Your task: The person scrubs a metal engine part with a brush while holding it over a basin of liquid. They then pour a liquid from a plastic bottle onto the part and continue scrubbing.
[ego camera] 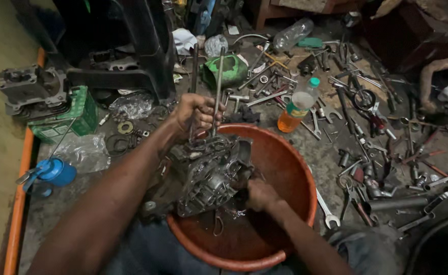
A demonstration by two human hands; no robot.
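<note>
Engine casing (210, 173), grimy grey metal, long studs upright, over orange basin (290, 168)

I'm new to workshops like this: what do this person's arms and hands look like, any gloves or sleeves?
No gloves and no sleeves in view: both forearms are bare to the frame's edge. The left hand and right hand are bare too, with no watch, ring or bracelet visible, though dim light hides fine detail.

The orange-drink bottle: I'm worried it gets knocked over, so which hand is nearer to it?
Left. The left hand grips the long rods above the engine case, a short way left of the bottle. The right hand is lower, inside the orange basin, farther away.
</note>
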